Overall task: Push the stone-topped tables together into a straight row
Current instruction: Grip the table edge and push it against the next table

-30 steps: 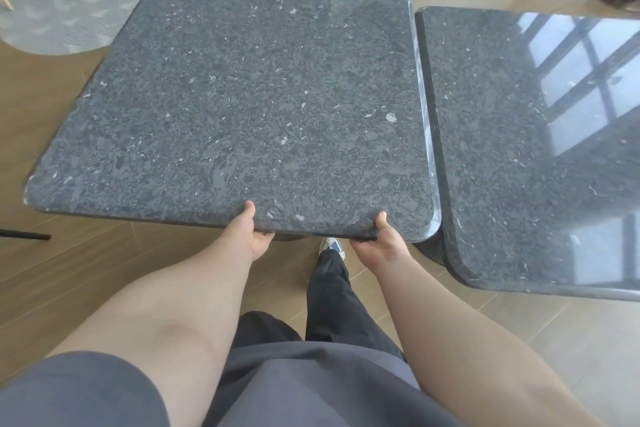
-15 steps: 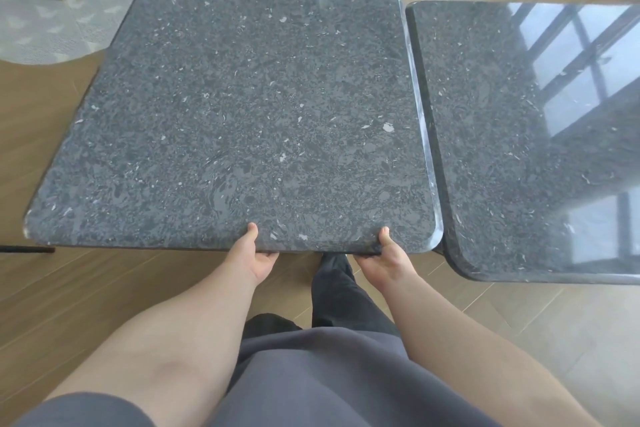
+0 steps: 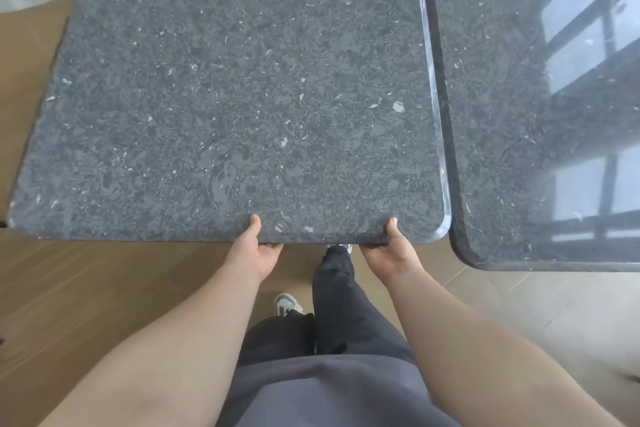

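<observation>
A dark speckled stone-topped table (image 3: pixel 235 90) fills the middle and left of the head view. My left hand (image 3: pixel 258 251) grips its near edge, thumb on top and fingers curled under. My right hand (image 3: pixel 389 251) grips the same edge near the right corner in the same way. A second stone-topped table (image 3: pixel 540 121) stands to the right, its left edge almost parallel to the first table's right edge with a narrow gap between them. Its near edge lies a little closer to me than the first table's.
Wooden floor (image 3: pixel 86 288) lies under and to the left of the tables, with paler tiles (image 3: pixel 540 302) at the lower right. My legs in dark trousers and a white shoe (image 3: pixel 287 303) are below the held edge. Window reflections gleam on the right table.
The held table has swung round so that its right edge now runs almost parallel to the right table, and the near-side gap has narrowed. Both hands keep their grip on the edge.
</observation>
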